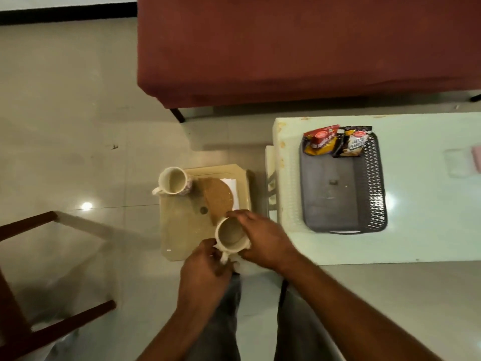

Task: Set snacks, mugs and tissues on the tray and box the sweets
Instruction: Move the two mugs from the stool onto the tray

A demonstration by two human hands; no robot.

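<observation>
Both hands grasp 1 mug (231,235) at 6 o'clock of small table (179,230): left hand (205,269) on handle, right hand (263,238) around body. 2nd mug (173,181) at 11 o'clock. Tray (330,194) at 3 o'clock holds 2 snack packets (335,140).

Across the top of the frame sits a dark red sofa (299,48), its black leg (178,114) showing on pale glossy floor tiles (65,113). Lower left, a brown wooden chair frame (31,327).
</observation>
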